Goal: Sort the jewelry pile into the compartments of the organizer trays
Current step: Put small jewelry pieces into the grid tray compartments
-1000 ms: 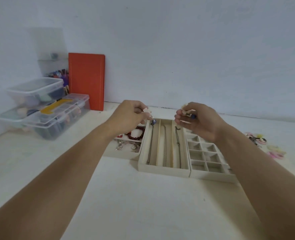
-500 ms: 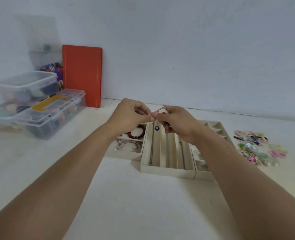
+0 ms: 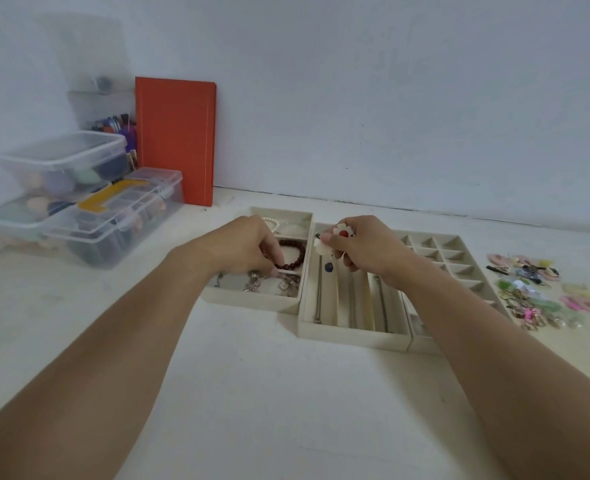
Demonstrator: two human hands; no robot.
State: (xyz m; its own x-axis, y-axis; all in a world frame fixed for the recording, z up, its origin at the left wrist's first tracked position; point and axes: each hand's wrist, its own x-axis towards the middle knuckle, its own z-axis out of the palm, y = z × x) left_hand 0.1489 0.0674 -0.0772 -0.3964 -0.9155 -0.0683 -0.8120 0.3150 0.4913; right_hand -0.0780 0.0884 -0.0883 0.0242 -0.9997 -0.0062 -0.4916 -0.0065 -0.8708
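Note:
Three cream organizer trays sit side by side. The left tray (image 3: pixel 252 298) holds a dark red bead bracelet (image 3: pixel 297 255), a pearl piece and silver charm chains. My left hand (image 3: pixel 245 245) reaches down into it, fingertips pinching the red bracelet's near edge. The middle tray (image 3: pixel 352 337) has long slots with chains lying in them. My right hand (image 3: pixel 369 252) hovers over its far end and grips a white flower piece (image 3: pixel 342 232) with a red centre; a blue bead hangs below it. The grid tray (image 3: pixel 459 245) is partly hidden by my right arm. The jewelry pile (image 3: pixel 536 292) lies to the right.
Stacked clear plastic boxes (image 3: pixel 89 202) full of small items stand at the far left. An orange notebook (image 3: pixel 175 143) leans on the white wall behind them. Bare white tabletop stretches in front of the trays.
My hands, joined over the middle tray, have parted. The left hand dropped into the left tray onto the red bracelet. The right hand keeps the flower piece alone.

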